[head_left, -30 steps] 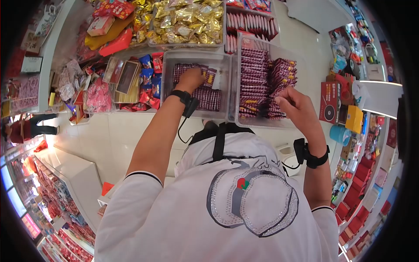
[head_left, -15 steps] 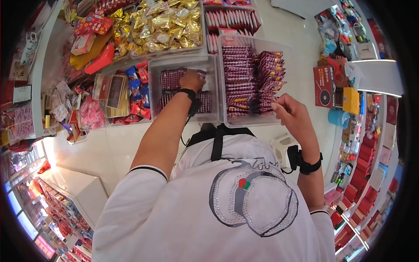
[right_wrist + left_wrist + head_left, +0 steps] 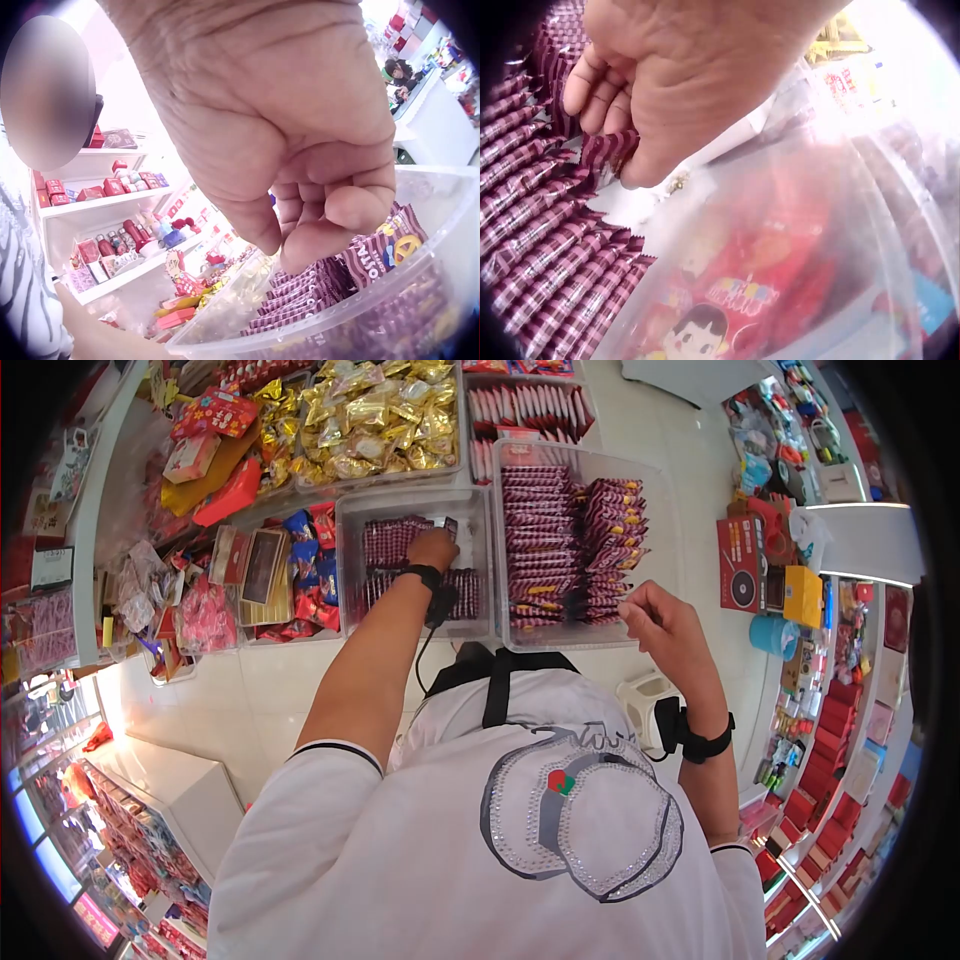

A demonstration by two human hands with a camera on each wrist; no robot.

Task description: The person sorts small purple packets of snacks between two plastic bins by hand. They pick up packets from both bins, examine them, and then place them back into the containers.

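In the head view my left hand (image 3: 434, 548) reaches into the left clear plastic bin (image 3: 482, 582). Its thumb and fingers pinch a small purple striped snack packet (image 3: 604, 154) in the left wrist view. Rows of similar packets (image 3: 551, 281) stand on edge beside that hand. My right hand (image 3: 668, 622) hangs by the near right corner of the right bin (image 3: 572, 645), which holds two tall rows of purple packets (image 3: 540, 530). In the right wrist view its fingers (image 3: 300, 247) are loosely curled above the bin rim, with nothing visible between them.
A bin of gold-wrapped candies (image 3: 385, 420) stands behind the left bin, with red-and-white packets (image 3: 530, 405) to its right. Blue and red packets (image 3: 320, 570) and flat boxes (image 3: 262, 565) lie to the left. A white stool (image 3: 645, 695) stands below my right hand.
My left hand has shifted rightward within the left bin, along the back row of packets. My right hand has drawn slightly back from the right bin's packets. The head view has shifted.
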